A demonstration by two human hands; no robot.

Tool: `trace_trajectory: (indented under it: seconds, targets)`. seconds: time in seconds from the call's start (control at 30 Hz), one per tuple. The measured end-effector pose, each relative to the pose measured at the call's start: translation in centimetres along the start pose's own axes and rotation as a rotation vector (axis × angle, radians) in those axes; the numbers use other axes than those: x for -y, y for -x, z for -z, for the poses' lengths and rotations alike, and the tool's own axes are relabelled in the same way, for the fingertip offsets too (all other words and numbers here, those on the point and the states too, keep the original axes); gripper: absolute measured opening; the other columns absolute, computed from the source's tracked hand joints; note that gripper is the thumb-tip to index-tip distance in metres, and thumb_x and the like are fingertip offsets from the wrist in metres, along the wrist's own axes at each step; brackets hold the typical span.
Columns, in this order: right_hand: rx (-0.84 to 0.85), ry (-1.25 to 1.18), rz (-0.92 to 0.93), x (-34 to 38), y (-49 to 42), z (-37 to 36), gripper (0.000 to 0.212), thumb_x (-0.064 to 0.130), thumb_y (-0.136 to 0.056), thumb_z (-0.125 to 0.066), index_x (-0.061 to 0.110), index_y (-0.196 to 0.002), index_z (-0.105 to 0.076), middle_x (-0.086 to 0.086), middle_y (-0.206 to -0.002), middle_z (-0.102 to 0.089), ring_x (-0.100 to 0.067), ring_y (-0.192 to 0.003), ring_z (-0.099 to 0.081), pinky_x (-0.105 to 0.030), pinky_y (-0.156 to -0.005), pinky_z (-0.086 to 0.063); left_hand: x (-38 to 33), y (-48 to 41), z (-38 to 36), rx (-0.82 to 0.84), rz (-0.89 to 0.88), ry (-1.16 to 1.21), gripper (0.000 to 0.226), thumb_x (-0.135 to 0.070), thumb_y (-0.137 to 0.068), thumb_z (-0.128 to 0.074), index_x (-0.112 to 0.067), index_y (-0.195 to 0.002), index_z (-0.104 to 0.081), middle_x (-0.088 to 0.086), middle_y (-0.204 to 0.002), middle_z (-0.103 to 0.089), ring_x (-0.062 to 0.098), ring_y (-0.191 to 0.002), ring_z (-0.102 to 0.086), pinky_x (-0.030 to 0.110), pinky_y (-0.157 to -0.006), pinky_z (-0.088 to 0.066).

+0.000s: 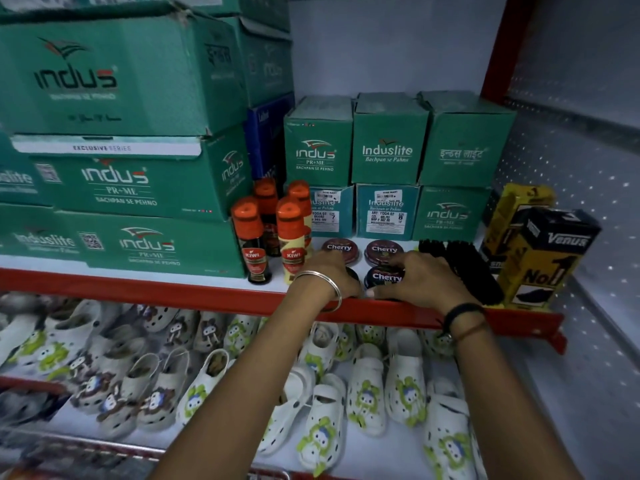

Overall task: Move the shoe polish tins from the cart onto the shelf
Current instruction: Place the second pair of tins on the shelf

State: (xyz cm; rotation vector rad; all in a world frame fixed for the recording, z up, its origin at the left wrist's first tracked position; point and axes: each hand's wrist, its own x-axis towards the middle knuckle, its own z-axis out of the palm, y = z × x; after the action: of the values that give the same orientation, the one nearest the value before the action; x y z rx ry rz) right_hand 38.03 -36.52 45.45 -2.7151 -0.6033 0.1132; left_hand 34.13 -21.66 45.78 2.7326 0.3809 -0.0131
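Round dark "Cherry" shoe polish tins lie flat on the white shelf with a red front rail. Two sit in the back row: one on the left, one on the right. In front, a third tin rests under the fingers of my right hand, which grips its right side. My left hand covers a fourth tin, only its dark edge showing. The cart is at the bottom edge, mostly out of view.
Kiwi liquid polish bottles stand left of the tins. Black shoe brushes and yellow Venus boxes stand to the right. Green Indus shoe boxes are stacked behind and left. White children's clogs fill the lower shelf.
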Motion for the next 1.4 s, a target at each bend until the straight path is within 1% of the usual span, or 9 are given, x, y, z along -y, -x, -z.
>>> trace_trajectory:
  seconds: [0.1, 0.37, 0.43, 0.53, 0.67, 1.03, 1.17, 1.27, 1.4]
  targets:
    - [-0.007, -0.01, -0.01, 0.1, 0.0, 0.0, 0.077, 0.056, -0.066, -0.076, 0.013, -0.127, -0.055, -0.012, -0.135, -0.057, -0.029, -0.123, -0.051, -0.037, -0.107, -0.036, -0.1, 0.0, -0.1, -0.016, -0.015, 0.006, 0.051, -0.023, -0.083, -0.065, -0.009, -0.13, -0.052, 0.018, -0.138, -0.051, 0.03, -0.123, -0.053, 0.03, -0.098, -0.048]
    - [0.0, -0.044, -0.016, -0.4, 0.0, 0.1, 0.074, 0.051, -0.066, -0.076, 0.016, -0.128, -0.055, -0.011, -0.135, -0.056, -0.03, -0.123, -0.05, -0.035, -0.104, -0.04, 0.1, -0.8, -0.3, 0.007, 0.0, 0.006, 0.042, -0.02, -0.081, -0.066, -0.005, -0.12, -0.059, 0.017, -0.128, -0.059, 0.03, -0.115, -0.059, 0.028, -0.088, -0.051]
    - [-0.044, -0.101, 0.012, -0.5, -0.2, 0.2, 0.066, 0.052, -0.068, -0.076, 0.017, -0.122, -0.061, -0.01, -0.129, -0.062, -0.028, -0.117, -0.057, -0.034, -0.099, -0.044, -0.2, -1.0, -0.2, -0.049, -0.049, -0.004, 0.034, -0.017, -0.085, -0.061, -0.008, -0.117, -0.061, 0.017, -0.128, -0.059, 0.033, -0.118, -0.057, 0.032, -0.095, -0.049]
    - [-0.171, -0.168, 0.017, -0.7, -1.4, 0.4, 0.046, 0.04, -0.077, -0.073, 0.015, -0.114, -0.065, -0.009, -0.118, -0.068, -0.026, -0.106, -0.062, -0.034, -0.091, -0.049, -1.0, -2.1, 0.1, -0.104, -0.094, -0.037, 0.02, -0.016, -0.09, -0.052, -0.008, -0.1, -0.068, 0.02, -0.114, -0.065, 0.036, -0.107, -0.061, 0.037, -0.087, -0.052]
    - [-0.168, -0.124, -0.001, -0.5, -3.6, 0.5, 0.036, 0.03, -0.08, -0.072, 0.011, -0.11, -0.067, -0.014, -0.114, -0.069, -0.029, -0.101, -0.063, -0.034, -0.087, -0.05, -1.8, -3.5, 0.0, -0.114, -0.031, -0.075, 0.028, -0.016, -0.094, -0.052, 0.002, -0.115, -0.06, 0.022, -0.123, -0.061, 0.036, -0.113, -0.059, 0.04, -0.091, -0.051]
    - [-0.138, -0.058, -0.016, -0.4, -5.9, -0.4, 0.038, 0.027, -0.079, -0.072, 0.011, -0.113, -0.068, -0.016, -0.114, -0.07, -0.03, -0.096, -0.066, -0.035, -0.082, -0.055, -2.3, -5.5, -0.6, -0.126, -0.008, -0.178, 0.026, -0.008, -0.094, -0.05, 0.003, -0.116, -0.06, 0.023, -0.124, -0.061, 0.036, -0.114, -0.059, 0.042, -0.093, -0.052]
    - [-0.202, -0.169, 0.019, -0.7, -4.2, 0.0, 0.032, 0.027, -0.076, -0.076, 0.008, -0.101, -0.069, -0.014, -0.102, -0.071, -0.023, -0.082, -0.06, -0.027, -0.068, -0.044, -2.1, -4.3, 0.1, -0.115, -0.03, -0.156, 0.03, -0.016, -0.093, -0.053, -0.001, -0.118, -0.058, 0.022, -0.128, -0.055, 0.035, -0.118, -0.054, 0.039, -0.097, -0.048]
    - [-0.123, -0.211, 0.062, -0.8, -2.2, 0.4, 0.047, 0.029, -0.07, -0.081, 0.01, -0.11, -0.067, -0.011, -0.111, -0.069, -0.022, -0.091, -0.063, -0.029, -0.078, -0.051, -1.8, -2.0, 1.0, -0.02, -0.098, -0.213, 0.04, -0.025, -0.089, -0.059, -0.009, -0.126, -0.054, 0.016, -0.133, -0.054, 0.031, -0.123, -0.051, 0.036, -0.1, -0.047]
    - [0.0, -0.047, 0.037, -0.2, -1.0, 0.1, 0.065, 0.042, -0.063, -0.083, 0.006, -0.113, -0.064, -0.014, -0.12, -0.064, -0.028, -0.103, -0.062, -0.039, -0.09, -0.054, -1.6, 0.3, 1.6, 0.104, -0.07, -0.268, 0.057, -0.023, -0.087, -0.064, -0.006, -0.138, -0.041, 0.018, -0.142, -0.046, 0.029, -0.128, -0.048, 0.032, -0.103, -0.044]
